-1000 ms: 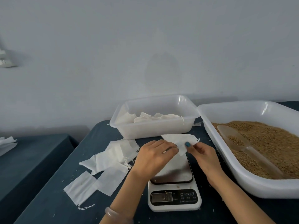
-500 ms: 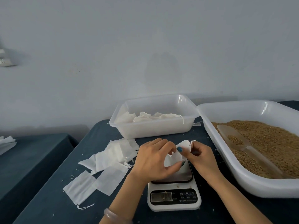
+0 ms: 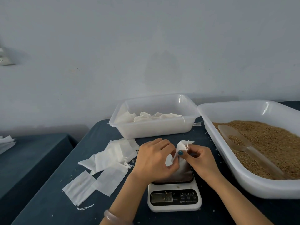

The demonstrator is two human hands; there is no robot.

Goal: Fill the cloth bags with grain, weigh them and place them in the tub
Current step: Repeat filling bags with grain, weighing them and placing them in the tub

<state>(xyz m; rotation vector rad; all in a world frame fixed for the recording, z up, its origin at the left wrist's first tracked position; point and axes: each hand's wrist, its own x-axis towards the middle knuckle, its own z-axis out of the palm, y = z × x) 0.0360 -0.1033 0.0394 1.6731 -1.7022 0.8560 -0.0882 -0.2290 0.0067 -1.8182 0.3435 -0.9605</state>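
Grip status: left hand (image 3: 152,159) and right hand (image 3: 201,159) are both pinching one white cloth bag (image 3: 182,144), holding it over the scale (image 3: 174,201) on the table (image 3: 48,200).

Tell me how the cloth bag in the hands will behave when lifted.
Probably floppy: the cloth bag crumples and folds where the left hand and right hand pinch it. Likely very light, since it looks as thin as the empty bags lying limp on the table. It should not slip much, because the drawstring offers something to pinch.
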